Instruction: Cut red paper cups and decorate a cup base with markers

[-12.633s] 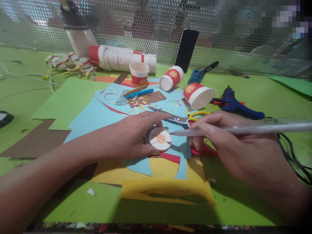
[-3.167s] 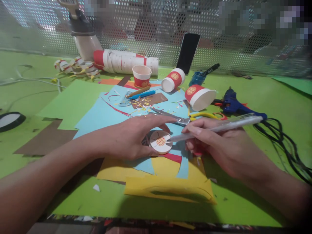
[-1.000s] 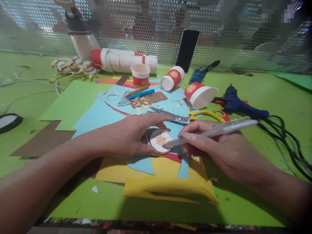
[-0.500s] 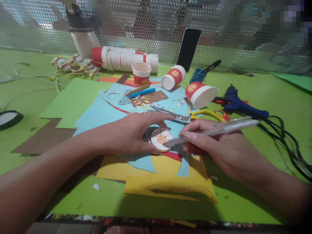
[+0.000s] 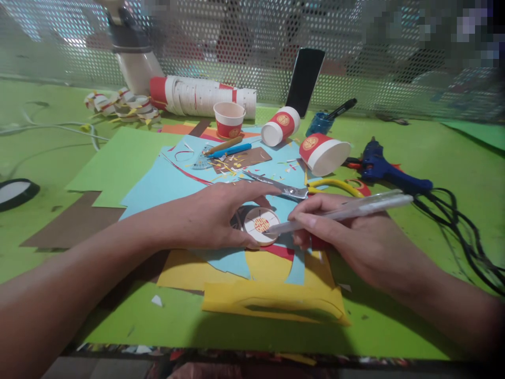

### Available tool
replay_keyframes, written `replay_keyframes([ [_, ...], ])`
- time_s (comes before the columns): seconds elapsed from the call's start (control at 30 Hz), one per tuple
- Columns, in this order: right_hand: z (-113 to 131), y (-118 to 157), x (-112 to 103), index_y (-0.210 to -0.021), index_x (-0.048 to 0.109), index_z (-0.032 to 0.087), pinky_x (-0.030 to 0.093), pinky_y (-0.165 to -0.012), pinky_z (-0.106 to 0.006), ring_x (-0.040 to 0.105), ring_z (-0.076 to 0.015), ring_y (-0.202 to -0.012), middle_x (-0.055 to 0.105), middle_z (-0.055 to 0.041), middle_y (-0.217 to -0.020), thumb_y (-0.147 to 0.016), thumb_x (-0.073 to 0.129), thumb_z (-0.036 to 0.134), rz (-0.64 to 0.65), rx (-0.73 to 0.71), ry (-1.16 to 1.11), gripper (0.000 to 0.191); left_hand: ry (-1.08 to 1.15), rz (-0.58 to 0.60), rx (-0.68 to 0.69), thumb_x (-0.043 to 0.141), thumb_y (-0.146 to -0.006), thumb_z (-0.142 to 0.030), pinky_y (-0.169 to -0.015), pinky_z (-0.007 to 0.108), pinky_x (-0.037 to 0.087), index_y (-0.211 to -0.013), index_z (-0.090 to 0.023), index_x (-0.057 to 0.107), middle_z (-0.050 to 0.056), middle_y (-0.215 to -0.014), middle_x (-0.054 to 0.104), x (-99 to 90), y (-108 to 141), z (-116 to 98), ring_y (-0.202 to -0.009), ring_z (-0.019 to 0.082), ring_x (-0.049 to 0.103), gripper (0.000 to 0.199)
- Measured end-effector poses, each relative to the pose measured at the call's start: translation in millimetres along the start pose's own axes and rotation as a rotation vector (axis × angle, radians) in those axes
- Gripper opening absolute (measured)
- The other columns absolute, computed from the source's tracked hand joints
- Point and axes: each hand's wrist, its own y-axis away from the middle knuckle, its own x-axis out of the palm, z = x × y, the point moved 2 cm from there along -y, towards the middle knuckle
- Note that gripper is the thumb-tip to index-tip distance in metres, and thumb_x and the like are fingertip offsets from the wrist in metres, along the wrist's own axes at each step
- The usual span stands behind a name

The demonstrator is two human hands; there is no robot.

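A small round white disc [image 5: 256, 220] with an orange-gold emblem and thin dark lines lies over light blue paper [image 5: 153, 181]. My left hand [image 5: 221, 213] grips the disc at its left side, thumb at the lower edge and fingers curved around the far side. In my right hand [image 5: 327, 223] is a clear-barrelled pen [image 5: 363, 205], held slanted with its tip at the emblem on the disc. Just beyond both hands lie scissors [image 5: 294, 190] with yellow handles, partly hidden by my right hand.
Red-and-white paper cups [image 5: 229, 126] stand and lie behind, near a long cup stack [image 5: 201, 96]. At right is a blue glue gun [image 5: 389, 168] with a black cable [image 5: 461, 237]. A phone [image 5: 305, 81] leans upright on the mesh. Yellow paper [image 5: 224, 297] lies in front.
Very little differs. The pen's rear end has shifted slightly left and its tip stays on the disc. My left hand keeps its hold on the disc.
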Motion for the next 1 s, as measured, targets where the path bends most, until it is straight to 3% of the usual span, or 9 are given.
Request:
replay_keyframes([
  [1.0,6.3,-1.1,1.7,-0.084,0.067,0.020,0.047,-0.058,-0.021,0.062,-0.0107,-0.066,0.068,0.0009,-0.072,-0.093,0.060,0.035,-0.006,0.034,-0.011,0.019,0.013,0.004,0.011,0.072,-0.079,-0.041,-0.092,0.030,0.046,-0.142,-0.030,0.043,0.002,-0.126,0.065,1.5,0.7,1.9,-0.110,0.021,0.062,0.070],
])
